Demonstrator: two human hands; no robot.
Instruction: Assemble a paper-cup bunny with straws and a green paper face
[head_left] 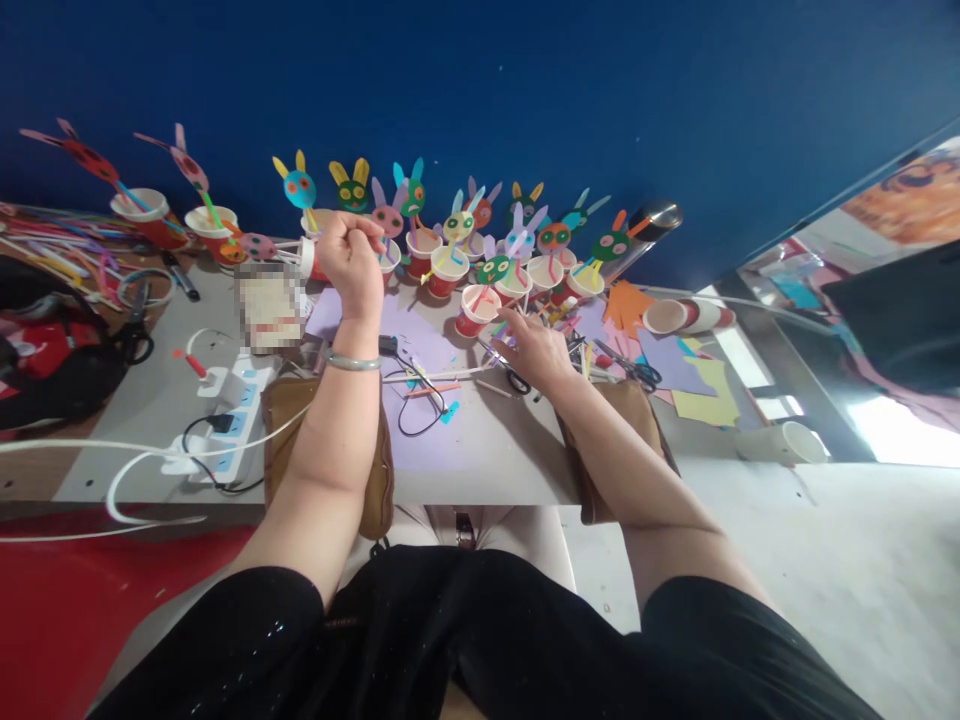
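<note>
My left hand [351, 255], with a bangle at the wrist, is raised over the left part of the row of cups. Its fingers are curled closed; whatever they may hold is hidden. Just left of that wrist, a red-and-white paper cup [307, 258] is tipped sideways, its paper figure [259, 246] pointing left. My right hand [536, 350] reaches low over the table, fingers apart, fingertips close to the right side of a front paper cup [474, 318]. Whether they touch it I cannot tell. From this cup rises a green rabbit face [493, 269]. Scissors [517, 381] lie partly under that hand.
Several cups with paper rabbits, one a blue-faced rabbit [300, 189], line the blue wall [480, 80]. A power strip [238, 420] with cables lies left, near black scissors [135, 325]. Lilac paper [420, 430] covers the middle; more scissors [634, 368] and stacked cups [686, 316] lie right.
</note>
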